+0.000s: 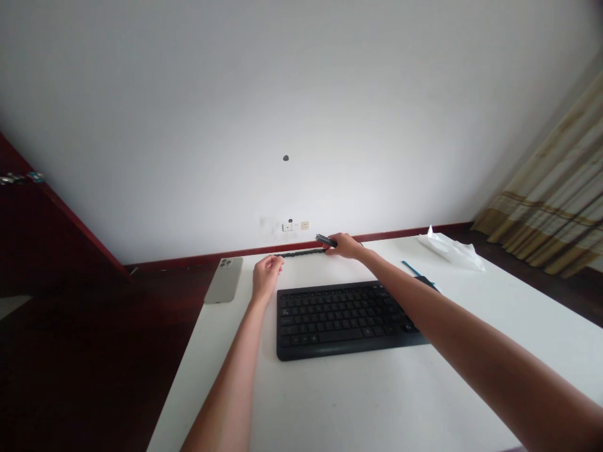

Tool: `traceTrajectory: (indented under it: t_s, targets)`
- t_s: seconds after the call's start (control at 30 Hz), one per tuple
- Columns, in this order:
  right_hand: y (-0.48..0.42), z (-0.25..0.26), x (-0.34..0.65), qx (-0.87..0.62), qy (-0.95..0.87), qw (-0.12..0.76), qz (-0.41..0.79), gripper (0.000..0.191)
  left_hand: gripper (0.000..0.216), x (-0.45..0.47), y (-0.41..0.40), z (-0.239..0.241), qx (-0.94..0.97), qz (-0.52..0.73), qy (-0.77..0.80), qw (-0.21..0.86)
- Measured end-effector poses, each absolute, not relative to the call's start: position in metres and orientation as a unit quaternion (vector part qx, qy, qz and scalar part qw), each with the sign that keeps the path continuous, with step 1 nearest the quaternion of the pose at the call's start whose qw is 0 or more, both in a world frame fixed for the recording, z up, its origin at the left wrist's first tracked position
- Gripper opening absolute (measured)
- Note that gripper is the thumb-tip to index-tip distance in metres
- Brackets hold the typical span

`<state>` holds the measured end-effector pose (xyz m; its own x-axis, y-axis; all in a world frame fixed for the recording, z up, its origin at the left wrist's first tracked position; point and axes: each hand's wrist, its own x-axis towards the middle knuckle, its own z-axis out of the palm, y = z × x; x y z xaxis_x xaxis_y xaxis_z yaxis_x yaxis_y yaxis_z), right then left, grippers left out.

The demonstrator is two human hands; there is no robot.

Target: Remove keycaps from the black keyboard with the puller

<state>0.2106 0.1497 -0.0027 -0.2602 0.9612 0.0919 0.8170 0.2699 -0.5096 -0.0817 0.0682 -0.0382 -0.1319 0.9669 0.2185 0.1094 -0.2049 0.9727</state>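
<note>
A row of small black pieces (304,253), which look like loose keycaps, lies along the table's far edge between my hands. At its left end is my left hand (266,276), fingers curled together; whatever they may pinch is hidden. My right hand (346,245) is closed around a slim dark tool (326,240) whose tip points left above the row's right end; its exact kind is too small to tell. Nearer to me lies a black keyboard (339,317), its right part covered by my right forearm.
A phone (225,280) lies face down at the white table's (330,402) left edge. Behind the keyboard's right end is a blue stick-like item (411,269). A crumpled white plastic bag (453,252) sits at the far right. The wall with sockets (296,226) stands behind the table.
</note>
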Motion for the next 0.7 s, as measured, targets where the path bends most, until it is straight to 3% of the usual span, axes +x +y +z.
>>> traceTrajectory:
  t_s: [0.17, 0.27, 0.4, 0.5, 0.7]
  targets:
    - [0.142, 0.006, 0.219, -0.577, -0.762, 0.246, 0.159, 0.021, 0.028, -0.082, 0.068, -0.04, 0.529, 0.564, 0.508, 0.38]
    - [0.121, 0.018, 0.229, -0.567, -0.701, 0.398, 0.168, 0.029, 0.028, -0.082, 0.068, -0.039, 0.528, 0.566, 0.504, 0.383]
    - [0.078, 0.03, 0.249, -0.444, -0.516, 0.62, 0.391, 0.044, 0.028, -0.082, 0.067, -0.038, 0.538, 0.568, 0.493, 0.38]
    - [0.045, 0.027, 0.266, -0.374, -0.412, 0.658, 0.507, 0.05, 0.028, -0.081, 0.066, -0.037, 0.542, 0.563, 0.497, 0.376]
    - [0.018, 0.011, 0.28, -0.326, -0.34, 0.665, 0.58, 0.06, 0.029, -0.08, 0.065, -0.034, 0.539, 0.566, 0.497, 0.377]
